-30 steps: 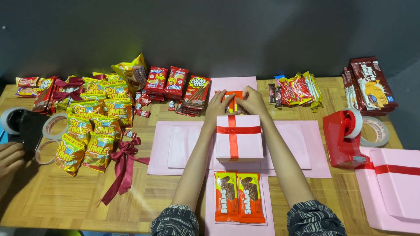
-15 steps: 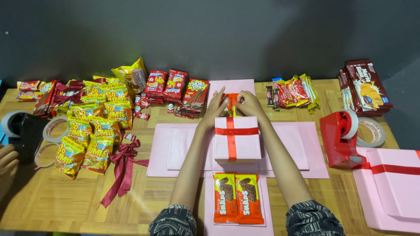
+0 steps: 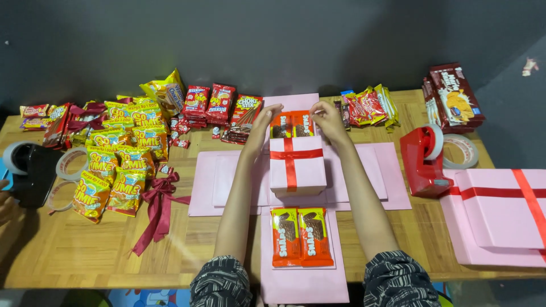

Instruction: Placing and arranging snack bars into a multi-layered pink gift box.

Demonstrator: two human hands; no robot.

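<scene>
A pink box laid open in a cross (image 3: 364, 170) lies flat on the wooden table. A small pink box with a red ribbon cross (image 3: 297, 166) stands at its centre. Two orange snack packets (image 3: 292, 125) lie side by side on the far flap. My left hand (image 3: 263, 122) rests against their left edge with its fingers spread. Along their right edge lies my right hand (image 3: 331, 119), fingers curled. Neither hand lifts anything. Two more orange packets (image 3: 301, 236) lie on the near flap between my forearms.
A red tape dispenser (image 3: 424, 162) and a tape roll (image 3: 462, 150) stand right, beside a large pink ribboned lid (image 3: 500, 210). Yellow snack bags (image 3: 114, 165), a dark red bow (image 3: 159, 199) and red packs (image 3: 213, 105) lie left. Another person's hand (image 3: 5, 204) is at the left edge.
My hands, which met over the far packets, have drawn apart to either side, and both orange packets now show between them.
</scene>
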